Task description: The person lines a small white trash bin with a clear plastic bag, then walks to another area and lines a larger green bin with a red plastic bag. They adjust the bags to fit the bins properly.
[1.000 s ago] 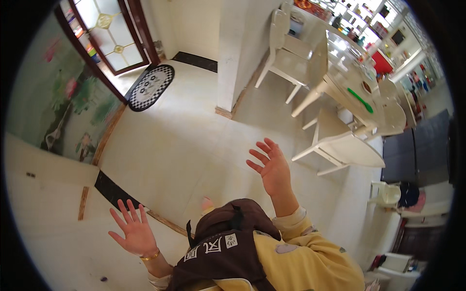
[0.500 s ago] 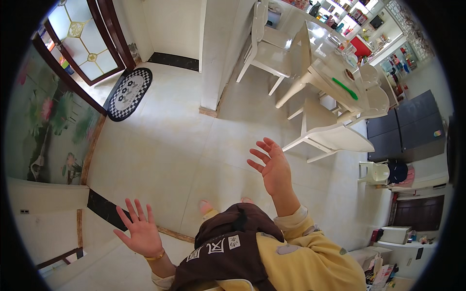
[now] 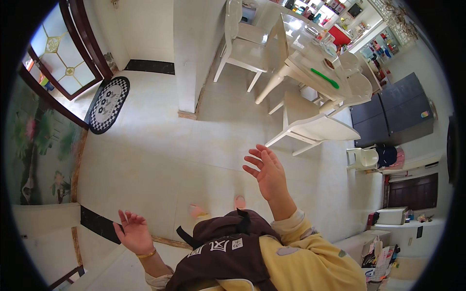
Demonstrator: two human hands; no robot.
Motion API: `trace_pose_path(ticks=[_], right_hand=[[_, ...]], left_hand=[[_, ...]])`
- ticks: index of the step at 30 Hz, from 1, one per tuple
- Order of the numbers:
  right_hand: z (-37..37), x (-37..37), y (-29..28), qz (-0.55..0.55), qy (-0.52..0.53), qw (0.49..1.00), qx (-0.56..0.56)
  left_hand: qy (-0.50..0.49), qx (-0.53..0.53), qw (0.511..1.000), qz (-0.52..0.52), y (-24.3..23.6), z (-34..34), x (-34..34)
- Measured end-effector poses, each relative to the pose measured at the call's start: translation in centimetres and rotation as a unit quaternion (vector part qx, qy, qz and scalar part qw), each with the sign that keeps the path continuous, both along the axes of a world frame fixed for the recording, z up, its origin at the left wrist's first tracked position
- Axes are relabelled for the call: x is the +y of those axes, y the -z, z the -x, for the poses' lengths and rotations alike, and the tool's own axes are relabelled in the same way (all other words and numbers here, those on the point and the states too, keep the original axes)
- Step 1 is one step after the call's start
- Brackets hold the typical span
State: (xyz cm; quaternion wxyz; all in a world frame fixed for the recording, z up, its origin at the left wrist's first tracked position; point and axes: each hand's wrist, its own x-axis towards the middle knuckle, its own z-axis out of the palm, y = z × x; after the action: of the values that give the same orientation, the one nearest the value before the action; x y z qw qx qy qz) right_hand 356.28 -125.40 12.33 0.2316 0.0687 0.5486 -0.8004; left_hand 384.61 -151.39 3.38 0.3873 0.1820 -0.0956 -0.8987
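Observation:
My left hand [image 3: 136, 235] is raised at the lower left, palm up, with its fingers apart and slightly curled. A gold bracelet [image 3: 146, 253] circles that wrist. Near the middle of the view, my right hand [image 3: 268, 173] is held up above the floor, fingers loosely bent and spread. Neither hand holds or touches anything. Between the forearms is a dark brown apron [image 3: 218, 264] with dark straps, worn over a yellow long-sleeved top [image 3: 301, 259]. Pink slippers [image 3: 240, 202] show on the floor in front of the apron.
A cream dining table [image 3: 310, 68] carries a green long-handled item [image 3: 324, 77] and a small dish. A white chair [image 3: 315, 131] stands just beyond my right hand. A wall corner [image 3: 187, 87] juts out ahead. An oval mat [image 3: 109, 105] lies by the open door [image 3: 60, 53]; a grey fridge [image 3: 393, 109] stands right.
The view has shifted, so the room sits further left. My left hand's fingers have curled from spread straight; the right hand has turned slightly. The slippers and apron straps show more.

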Motion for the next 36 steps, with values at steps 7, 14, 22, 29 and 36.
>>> trace_pose_path(ticks=[7, 14, 22, 29, 36], right_hand=[[2.7, 9.5, 0.6, 0.023, 0.086, 0.996, 0.018], [5.8, 18.8, 1.0, 0.042, 0.064, 0.997, -0.006], [8.5, 23.9, 3.1, 0.075, 0.063, 0.995, 0.008], [9.8, 21.6, 2.4, 0.082, 0.048, 0.995, -0.001], [10.3, 21.4, 2.0, 0.117, 0.046, 0.991, 0.044]], left_hand=[[0.066, -0.06, 0.995, -0.05, -2.0, 8.3, 10.1], [0.089, -0.117, 0.986, -0.084, -2.9, 12.1, 17.6], [0.012, -0.149, 0.989, -0.024, -5.8, 13.5, 21.7], [-0.112, -0.178, 0.978, 0.004, -6.0, 7.6, 20.4], [-0.169, -0.242, 0.954, 0.045, -5.4, 4.2, 18.0]])
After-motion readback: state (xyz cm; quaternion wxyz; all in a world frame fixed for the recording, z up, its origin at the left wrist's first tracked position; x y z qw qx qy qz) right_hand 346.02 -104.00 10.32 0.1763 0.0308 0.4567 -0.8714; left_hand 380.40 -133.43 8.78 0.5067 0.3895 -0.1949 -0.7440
